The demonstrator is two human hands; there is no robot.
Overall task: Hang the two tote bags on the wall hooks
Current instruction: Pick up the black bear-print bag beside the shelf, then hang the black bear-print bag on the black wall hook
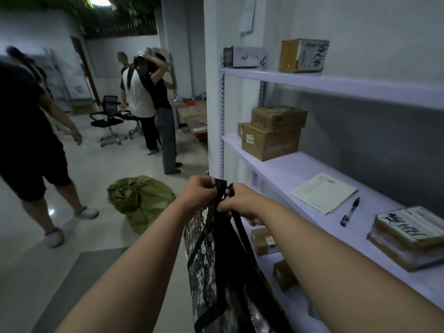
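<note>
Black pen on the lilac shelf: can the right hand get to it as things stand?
Probably not right away: the right hand grips the camouflage tote bag's black straps. The black pen lies unobstructed beside the white paper sheets.

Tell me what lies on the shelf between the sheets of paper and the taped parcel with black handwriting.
In the head view, a pen lies on the shelf between the paper and the parcel, touching neither.
</note>
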